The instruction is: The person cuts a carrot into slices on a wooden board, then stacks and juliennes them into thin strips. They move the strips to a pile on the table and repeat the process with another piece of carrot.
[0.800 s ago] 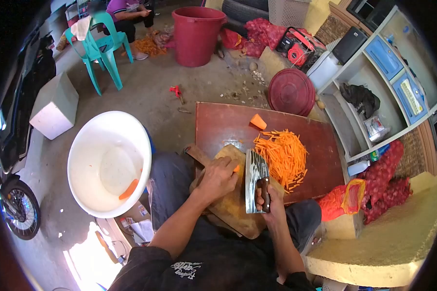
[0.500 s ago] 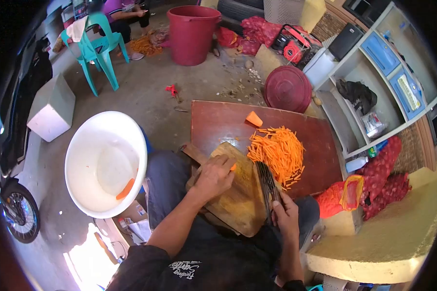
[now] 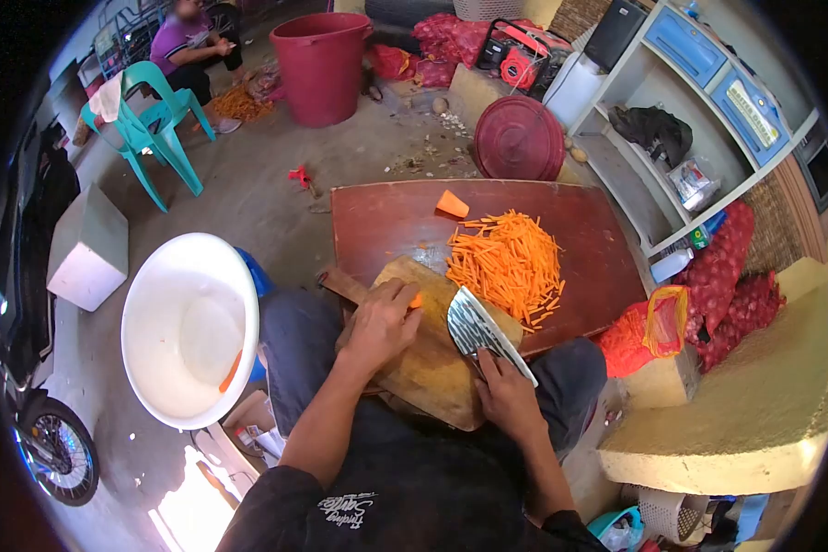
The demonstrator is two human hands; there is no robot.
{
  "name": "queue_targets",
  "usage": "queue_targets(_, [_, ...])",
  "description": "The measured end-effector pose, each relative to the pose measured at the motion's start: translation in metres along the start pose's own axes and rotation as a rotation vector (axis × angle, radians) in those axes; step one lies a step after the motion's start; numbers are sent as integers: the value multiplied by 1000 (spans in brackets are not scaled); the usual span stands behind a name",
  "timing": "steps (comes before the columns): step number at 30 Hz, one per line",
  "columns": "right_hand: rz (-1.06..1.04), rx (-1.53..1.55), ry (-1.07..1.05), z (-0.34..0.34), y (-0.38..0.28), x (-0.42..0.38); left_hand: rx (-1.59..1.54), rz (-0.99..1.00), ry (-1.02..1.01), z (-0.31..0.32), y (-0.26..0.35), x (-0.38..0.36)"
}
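Note:
My left hand point(image 3: 378, 324) is closed on a piece of carrot point(image 3: 416, 301), of which only the end shows past my fingers. It rests on the worn wooden cutting board point(image 3: 432, 391) in my lap. In my right hand point(image 3: 509, 394) is a broad-bladed kitchen knife point(image 3: 474, 327). Its wet blade lies turned over the board's right side, flat face visible, apart from the carrot piece. Beyond the blade a heap of carrot sticks point(image 3: 506, 265) lies on a reddish-brown wooden panel point(image 3: 386, 216). One thick carrot chunk point(image 3: 452, 203) sits behind the heap.
To my left stands a white basin point(image 3: 179, 368) with a carrot point(image 3: 231, 372) inside. A red bin point(image 3: 320, 74), its lid point(image 3: 520, 140) and a green chair point(image 3: 156, 124) are farther off. Shelves point(image 3: 635, 193) and red net sacks point(image 3: 722, 267) line the right. Another person point(image 3: 189, 46) sits at the back.
The knife has turned from nearly edge-on to showing its flat face, its tip swung left over the board. My left hand still holds the carrot piece. The whole view has shifted slightly.

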State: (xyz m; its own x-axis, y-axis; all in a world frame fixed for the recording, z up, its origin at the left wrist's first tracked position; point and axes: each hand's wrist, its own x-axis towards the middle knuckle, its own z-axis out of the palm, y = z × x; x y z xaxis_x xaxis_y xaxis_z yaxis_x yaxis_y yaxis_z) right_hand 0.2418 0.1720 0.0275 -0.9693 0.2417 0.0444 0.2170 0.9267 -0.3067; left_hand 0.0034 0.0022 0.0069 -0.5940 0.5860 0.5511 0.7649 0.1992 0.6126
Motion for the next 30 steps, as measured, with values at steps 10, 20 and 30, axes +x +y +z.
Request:
queue_targets(10, [26,-23,91,14,0,0,-19,-40,-38,-3,3,-4])
queue_targets(20, [51,15,97,15,2,0,-183,86,-70,24,14,-7])
queue_targets(30, [-5,0,132,17,5,-2,-203,57,-102,20,24,-2])
